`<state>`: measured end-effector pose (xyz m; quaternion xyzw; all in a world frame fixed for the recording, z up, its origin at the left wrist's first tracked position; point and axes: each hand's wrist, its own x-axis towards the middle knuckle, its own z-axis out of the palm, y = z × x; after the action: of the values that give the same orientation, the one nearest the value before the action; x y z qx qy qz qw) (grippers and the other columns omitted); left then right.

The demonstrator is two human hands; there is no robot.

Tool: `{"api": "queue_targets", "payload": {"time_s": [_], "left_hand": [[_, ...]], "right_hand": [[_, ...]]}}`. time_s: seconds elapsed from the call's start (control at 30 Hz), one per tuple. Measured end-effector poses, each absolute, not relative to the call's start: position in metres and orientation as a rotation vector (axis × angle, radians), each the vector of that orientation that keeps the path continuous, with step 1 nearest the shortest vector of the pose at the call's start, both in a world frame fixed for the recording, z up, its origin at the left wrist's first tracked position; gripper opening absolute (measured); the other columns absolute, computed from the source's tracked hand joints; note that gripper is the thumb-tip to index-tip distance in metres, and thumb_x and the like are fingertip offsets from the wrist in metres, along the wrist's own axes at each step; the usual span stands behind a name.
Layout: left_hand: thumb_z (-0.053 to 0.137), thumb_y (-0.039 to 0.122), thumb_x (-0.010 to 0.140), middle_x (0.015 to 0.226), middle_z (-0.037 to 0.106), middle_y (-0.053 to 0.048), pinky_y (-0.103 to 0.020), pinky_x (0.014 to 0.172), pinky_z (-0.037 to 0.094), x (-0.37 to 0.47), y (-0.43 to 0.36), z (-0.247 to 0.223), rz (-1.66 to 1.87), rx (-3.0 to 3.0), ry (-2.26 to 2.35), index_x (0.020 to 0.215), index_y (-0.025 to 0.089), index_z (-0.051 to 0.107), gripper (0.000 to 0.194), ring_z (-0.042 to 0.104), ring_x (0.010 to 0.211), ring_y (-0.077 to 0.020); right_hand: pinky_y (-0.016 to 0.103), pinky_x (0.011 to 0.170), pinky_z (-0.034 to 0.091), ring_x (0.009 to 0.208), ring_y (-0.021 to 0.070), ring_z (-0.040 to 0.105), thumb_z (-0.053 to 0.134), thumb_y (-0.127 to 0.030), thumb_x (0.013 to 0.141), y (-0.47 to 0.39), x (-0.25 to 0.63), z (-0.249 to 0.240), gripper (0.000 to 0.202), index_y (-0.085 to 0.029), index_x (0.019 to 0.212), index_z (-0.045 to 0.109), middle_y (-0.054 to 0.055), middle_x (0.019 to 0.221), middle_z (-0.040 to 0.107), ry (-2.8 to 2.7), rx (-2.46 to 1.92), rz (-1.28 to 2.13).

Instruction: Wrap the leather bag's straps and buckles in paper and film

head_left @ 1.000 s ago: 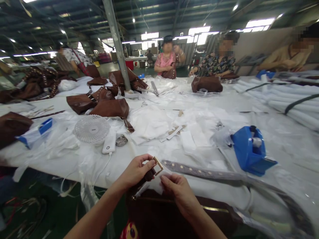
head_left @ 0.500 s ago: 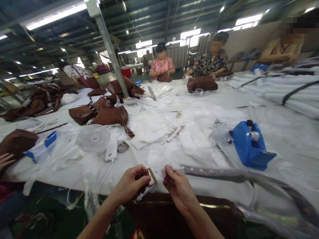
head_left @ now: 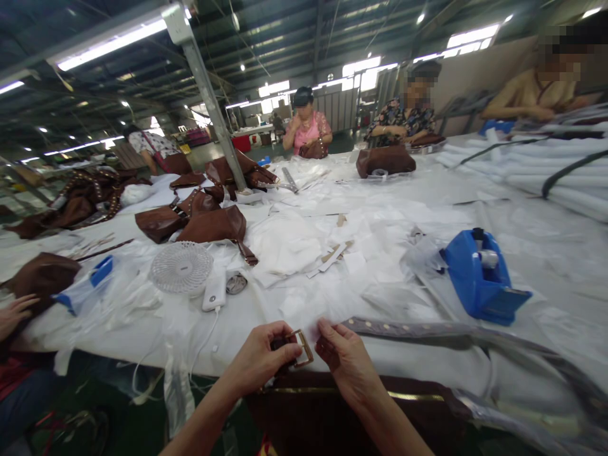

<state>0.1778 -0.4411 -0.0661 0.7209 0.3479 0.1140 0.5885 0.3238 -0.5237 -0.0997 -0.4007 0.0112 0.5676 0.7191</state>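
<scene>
The left hand (head_left: 266, 360) has its thumb and fingers clamped on a rectangular buckle (head_left: 308, 348) of gold-coloured metal, its open frame tilted beside the fingertips. Dark brown material shows behind the thumb, mostly covered by the fingers. The right hand (head_left: 349, 360) is just beside it, apart from the buckle, thumb and fingertips drawn together; thin clear film blurs near the tips, and whether they pinch it is hard to make out.

Below both hands lies a dark brown bag (head_left: 304, 415) with a gold-toothed zip (head_left: 418, 398), at the near edge of the desk (head_left: 247, 316). The right forearm hides the middle of the zip, and the bag's lower part is dark and cut off by the bottom edge. To the right, a long strap (head_left: 413, 330) with pale round studs curves away, wrapped in cloudy, wrinkled plastic.

Farther along stands an angular tape dispenser (head_left: 475, 278) of glossy blue plastic. Crumpled translucent sheets and thin white paper (head_left: 287, 244) spread over the centre. On the left are a round fan (head_left: 181, 269) with a lattice grille, a smooth white device (head_left: 214, 292) with a cable, and smooth brown bags (head_left: 213, 225) overlapping one another. At the left edge, another person's hand (head_left: 16, 313) is partly cut off
</scene>
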Motion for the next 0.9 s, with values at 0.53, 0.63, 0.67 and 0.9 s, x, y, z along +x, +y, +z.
{"api": "queue_targets", "payload": {"time_s": [0.53,0.63,0.67,0.9], "left_hand": [[0.064,0.029,0.076,0.069,0.060,0.001,-0.022,0.053,0.040,0.1823,-0.4401,-0.0695,0.295,1.597,0.834,0.118,0.013,0.053,0.046,0.051,0.059,-0.0119],[0.065,0.029,0.077,0.070,0.061,0.001,-0.022,0.055,0.039,0.1825,-0.4404,-0.0664,0.295,1.584,0.847,0.122,0.011,0.052,0.051,0.051,0.060,-0.0112],[0.065,0.030,0.077,0.070,0.061,0.000,-0.022,0.055,0.038,0.1828,-0.4407,-0.0651,0.295,1.577,0.847,0.121,0.011,0.053,0.050,0.051,0.059,-0.0107],[0.070,0.031,0.074,0.074,0.066,-0.003,-0.020,0.055,0.041,0.1859,-0.4420,-0.0628,0.327,1.386,0.802,0.109,0.011,0.054,0.044,0.055,0.061,-0.0106]], "right_hand": [[0.019,0.058,0.040,0.058,0.0080,0.053,0.085,-0.039,0.057,-0.5254,0.3299,-0.1063,0.031,-0.014,0.068,0.070,0.000,0.066,0.066,-0.192,-0.961,1.301],[0.021,0.059,0.039,0.058,0.0092,0.052,0.083,-0.045,0.060,-0.5254,0.3308,-0.1069,0.033,-0.014,0.066,0.070,0.002,0.064,0.066,-0.298,-1.025,1.234],[0.022,0.059,0.038,0.058,0.0096,0.051,0.081,-0.046,0.062,-0.5254,0.3309,-0.1071,0.034,-0.014,0.066,0.070,0.002,0.064,0.066,-0.339,-1.043,1.208],[0.025,0.063,0.040,0.063,0.0124,0.053,0.078,-0.050,0.065,-0.5263,0.3293,-0.1072,0.036,-0.015,0.070,0.071,0.003,0.066,0.066,-0.390,-1.059,1.188]]}}
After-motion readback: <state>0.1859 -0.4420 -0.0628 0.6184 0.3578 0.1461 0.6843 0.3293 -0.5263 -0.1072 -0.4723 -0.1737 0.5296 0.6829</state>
